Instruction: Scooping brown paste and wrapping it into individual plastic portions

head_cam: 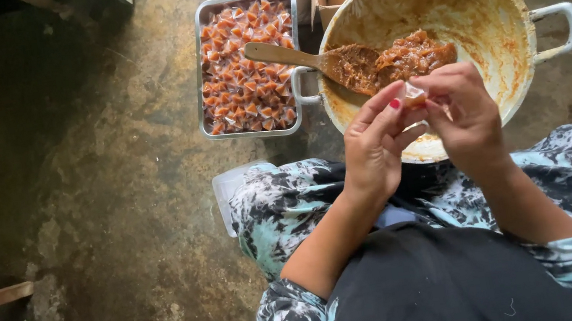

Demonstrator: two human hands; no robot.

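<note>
Left hand: I see my left hand (pixel 375 144) raised above my lap, near the middle of the view, with the fingers (pixel 378 102) curled in close and the tips pressed on a small wrapped piece.
Right hand: my right hand (pixel 466 119) is just beside the left one, at its 3 o'clock, and its fingers (pixel 436 85) are also almost closed, pinching the same piece from the other side.
Small wrapped piece: the piece (pixel 413 93) is pale with a light brown inside, held between the fingertips of both hands, in front of the near rim of the pan. I cannot tell how the wrapper is folded.
Pan: a large round metal pan (pixel 504 31) with two handles stands on the floor at 12 o'clock from my hands; its inner wall is smeared with brown.
Brown paste: a sticky brown mass (pixel 412 56) lies in the pan, just above my fingertips in the view.
Wooden spoon: the spoon (pixel 284 54) rests with its head in the paste and its handle pointing to 10 o'clock over the rim.
Tray: a rectangular metal tray (pixel 199 74) at 10 o'clock from my hands, touching the left handle of the pan, is full of small orange-brown wrapped pieces (pixel 244 74).
Floor: the floor (pixel 111 182) is dark, stained concrete.
</note>
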